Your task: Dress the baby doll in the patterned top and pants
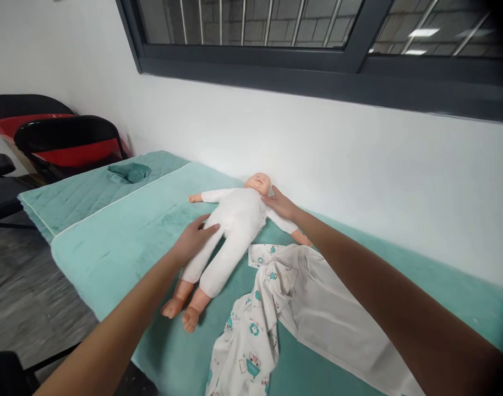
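Note:
A baby doll (239, 212) with a white cloth body lies on its back on the green bed cover (123, 231), its arms spread and its head toward the wall. My left hand (195, 237) rests on the doll's upper leg near the hip, thumb and fingers apart. At the doll's shoulder and neck is my right hand (281, 203), its fingers partly extended against the white cloth; some fingertips are hidden. Beside the doll, under my right forearm, a white baby garment (262, 313) with teal prints lies spread and rumpled.
A quilted green cover with a face hole (130, 172) lies at the bed's far left end. Black and red folding chairs (70, 146) stand beyond it. A white wall (379, 165) and a barred, dark-framed window (251, 60) border the bed's far side.

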`<state>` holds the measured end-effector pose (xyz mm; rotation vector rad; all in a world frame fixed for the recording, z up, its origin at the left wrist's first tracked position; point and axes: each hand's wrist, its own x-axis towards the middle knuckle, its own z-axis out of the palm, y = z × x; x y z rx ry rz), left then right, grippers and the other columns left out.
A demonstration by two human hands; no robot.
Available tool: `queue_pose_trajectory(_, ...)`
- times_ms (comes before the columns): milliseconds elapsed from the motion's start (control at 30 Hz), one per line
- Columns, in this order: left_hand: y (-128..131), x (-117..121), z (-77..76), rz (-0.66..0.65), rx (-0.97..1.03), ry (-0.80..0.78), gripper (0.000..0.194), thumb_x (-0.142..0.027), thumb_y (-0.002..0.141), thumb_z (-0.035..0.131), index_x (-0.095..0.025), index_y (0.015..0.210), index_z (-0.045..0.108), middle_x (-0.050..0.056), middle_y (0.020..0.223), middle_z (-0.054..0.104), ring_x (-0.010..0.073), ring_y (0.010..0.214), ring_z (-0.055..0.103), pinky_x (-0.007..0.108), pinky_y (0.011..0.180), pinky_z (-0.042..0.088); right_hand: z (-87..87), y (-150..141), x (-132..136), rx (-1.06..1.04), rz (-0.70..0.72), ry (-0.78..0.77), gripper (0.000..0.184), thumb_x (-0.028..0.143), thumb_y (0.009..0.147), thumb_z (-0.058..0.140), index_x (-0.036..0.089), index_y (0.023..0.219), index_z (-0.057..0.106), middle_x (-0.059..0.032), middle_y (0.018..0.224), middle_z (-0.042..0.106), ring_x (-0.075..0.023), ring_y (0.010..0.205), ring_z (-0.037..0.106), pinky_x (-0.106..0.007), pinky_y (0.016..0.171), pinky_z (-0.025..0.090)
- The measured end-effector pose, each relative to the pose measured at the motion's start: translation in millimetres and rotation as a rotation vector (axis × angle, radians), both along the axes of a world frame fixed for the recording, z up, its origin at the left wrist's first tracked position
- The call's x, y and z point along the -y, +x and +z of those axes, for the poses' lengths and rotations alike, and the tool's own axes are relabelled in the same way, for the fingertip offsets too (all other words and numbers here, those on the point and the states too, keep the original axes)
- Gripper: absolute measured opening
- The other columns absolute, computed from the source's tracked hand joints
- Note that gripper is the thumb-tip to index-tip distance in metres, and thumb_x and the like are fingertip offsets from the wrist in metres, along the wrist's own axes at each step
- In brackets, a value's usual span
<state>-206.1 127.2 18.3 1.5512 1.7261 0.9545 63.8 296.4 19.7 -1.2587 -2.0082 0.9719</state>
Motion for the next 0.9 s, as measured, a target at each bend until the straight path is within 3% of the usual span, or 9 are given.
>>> queue_pose_trajectory(67, 9, 20, -3.4, 0.074, -0.394, 0.258, 0.047, -0.03, 0.096, 0.052, -0.012, 0.139, 0.053, 0.019, 0.138, 0.06, 0.0336, 0.123, 0.059, 0.052, 0.103, 0.048, -15.7, 32, 12, 0.227, -0.097, 0.014, 0.076, 0.054, 0.095, 0.049, 0.016, 0.157, 0.024, -0.0111, 0.135, 0.065, -0.0254, 0.123, 0.061, -0.039, 0.106, 0.047)
queue_pose_trajectory(133, 26, 49, -5.3, -0.108, -0.684, 0.473, 0.043, -0.012, 0.094, 0.045, -0.018, 0.134, 0.058, 0.014, 0.144, 0.056, 0.0308, 0.133, 0.052, 0.05, 0.11, 0.043, -29.3, 74, 35, 0.32, -0.161, 0.019, 0.064, 0.048, 0.096, 0.046, 0.016, 0.15, 0.037, -0.0124, 0.134, 0.064, -0.0255, 0.118, 0.063, -0.037, 0.101, 0.048)
queue_pose_trajectory(200, 47, 78, -7.5, -0.427, -0.815, 0.546, 0.061, 0.0, 0.088, 0.043, -0.025, 0.143, 0.05, 0.009, 0.15, 0.051, 0.0263, 0.14, 0.045, 0.045, 0.113, 0.042, -38.5, 118, 66, 0.433, -0.249, 0.037, 0.051, 0.044, 0.093, 0.049, 0.015, 0.135, 0.053, -0.0156, 0.128, 0.065, -0.0289, 0.113, 0.062, -0.04, 0.097, 0.047)
queue_pose_trajectory(267, 66, 97, -10.6, -0.579, -0.888, 0.569, 0.074, 0.003, 0.084, 0.046, -0.031, 0.15, 0.04, 0.008, 0.161, 0.037, 0.0292, 0.15, 0.032, 0.051, 0.117, 0.036, -42.6, 156, 101, 0.526, -0.312, 0.057, 0.041, 0.045, 0.091, 0.052, 0.015, 0.116, 0.062, -0.0157, 0.119, 0.066, -0.0292, 0.106, 0.061, -0.039, 0.09, 0.046)
queue_pose_trajectory(367, 92, 103, -11.6, -0.716, -0.917, 0.595, 0.056, -0.002, 0.088, 0.049, -0.03, 0.136, 0.055, 0.008, 0.163, 0.034, 0.0329, 0.153, 0.024, 0.059, 0.119, 0.027, -39.8, 188, 149, 0.644, -0.304, 0.052, 0.034, 0.05, 0.091, 0.053, 0.019, 0.1, 0.063, -0.0102, 0.106, 0.069, -0.023, 0.089, 0.062, -0.032, 0.073, 0.043)
queue_pose_trajectory(500, 136, 92, 2.4, -0.801, -0.85, 0.618, 0.023, -0.01, 0.087, 0.055, -0.02, 0.104, 0.066, 0.009, 0.158, 0.041, 0.0306, 0.153, 0.023, 0.055, 0.124, 0.018, -23.7, 186, 196, 0.785, -0.139, 0.092, 0.028, 0.042, 0.097, 0.047, 0.019, 0.095, 0.063, -0.0066, 0.099, 0.069, -0.0194, 0.083, 0.062, -0.028, 0.066, 0.038)
queue_pose_trajectory(667, 202, 89, 14.8, -0.836, -0.778, 0.661, 0.028, -0.01, 0.082, 0.054, -0.013, 0.109, 0.062, 0.017, 0.158, 0.039, 0.0302, 0.15, 0.027, 0.05, 0.123, 0.019, 12.2, 150, 266, 0.851, -0.026, 0.296, 0.019, 0.026, 0.101, 0.045, 0.021, 0.104, 0.063, -0.0057, 0.106, 0.065, -0.0179, 0.09, 0.061, -0.028, 0.068, 0.036)
queue_pose_trajectory(800, 227, 93, 22.6, -0.787, -0.815, 0.531, 0.043, -0.006, 0.082, 0.048, -0.013, 0.125, 0.052, 0.015, 0.119, 0.065, 0.0273, 0.113, 0.063, 0.048, 0.107, 0.038, 41.8, 132, 331, 0.977, 0.104, 0.471, 0.021, 0.018, 0.101, 0.041, 0.02, 0.098, 0.061, -0.0061, 0.098, 0.066, -0.0188, 0.083, 0.062, -0.03, 0.06, 0.031)
queue_pose_trajectory(900, 221, 100, 41.9, -0.706, -0.872, 0.47, 0.037, -0.005, 0.08, 0.048, -0.017, 0.114, 0.056, 0.01, 0.098, 0.067, 0.0276, 0.091, 0.067, 0.042, 0.085, 0.046, 55.6, 141, 357, 1.02, -0.038, 0.294, 0.018, 0.019, 0.099, 0.042, 0.021, 0.103, 0.059, -0.006, 0.098, 0.068, -0.0192, 0.074, 0.065, -0.029, 0.054, 0.025)
